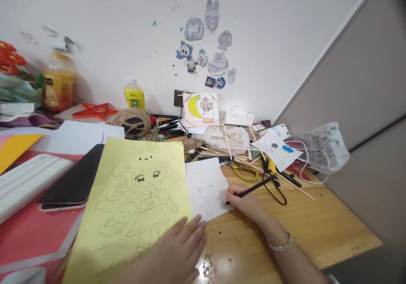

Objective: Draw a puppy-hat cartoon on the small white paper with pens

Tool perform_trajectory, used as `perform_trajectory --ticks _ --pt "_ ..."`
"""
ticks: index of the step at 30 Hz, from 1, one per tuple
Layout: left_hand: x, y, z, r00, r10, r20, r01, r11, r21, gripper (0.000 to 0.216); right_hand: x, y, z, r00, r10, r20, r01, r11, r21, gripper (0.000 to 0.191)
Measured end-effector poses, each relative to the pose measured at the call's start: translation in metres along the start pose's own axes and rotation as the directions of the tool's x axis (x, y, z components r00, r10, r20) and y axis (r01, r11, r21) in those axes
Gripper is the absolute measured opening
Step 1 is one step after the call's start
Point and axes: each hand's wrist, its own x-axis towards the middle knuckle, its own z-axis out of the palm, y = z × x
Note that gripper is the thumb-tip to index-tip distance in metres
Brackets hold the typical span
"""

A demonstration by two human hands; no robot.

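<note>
A black pencil is gripped in my right hand, its tip down by the right edge of a small white paper. Faint lines of a figure show on that paper. Spread flat, my left hand lies over the lower right part of a yellow sheet, its fingertips close to the white paper's lower edge. The yellow sheet bears an outlined cartoon girl in an animal hat, partly covered by my left hand and forearm. Its right edge meets the white paper.
Craft sticks, pens, yellow-handled scissors and a twine roll clutter the back of the wooden table. A black tablet and a white case lie left. Two bottles stand by the wall; a clear plastic bag sits at right.
</note>
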Motion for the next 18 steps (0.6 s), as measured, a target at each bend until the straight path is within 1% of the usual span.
perform_trajectory --ticks 5,9,11,15,18 --pt "0.0000 0.0008 0.0023 1.000 -0.004 -0.003 0.004 1.000 0.013 0.042 0.0021 0.0025 0.0002 0.999 -0.033 0.000 0.033 0.998 -0.057 0.032" --pt "0.0002 0.0011 0.0012 0.999 0.000 0.039 0.000 1.000 0.009 0.043 0.0017 0.0027 -0.0004 1.000 -0.021 0.020 0.022 0.999 -0.045 0.033" --pt "-0.0001 0.0012 0.0015 0.999 0.006 0.053 -0.007 1.000 0.008 0.042 0.0012 0.0022 -0.0008 1.000 -0.024 0.007 0.024 0.998 -0.052 0.033" --pt "-0.0015 0.0015 0.0046 1.000 -0.011 0.028 0.011 1.000 0.003 0.042 0.0004 0.0015 -0.0013 0.999 -0.037 0.011 0.038 0.998 -0.050 0.033" --pt "-0.0014 0.0003 0.0056 1.000 0.001 0.030 -0.001 1.000 -0.002 0.041 -0.0001 0.0011 -0.0017 0.999 -0.031 0.020 0.032 0.998 -0.045 0.033"
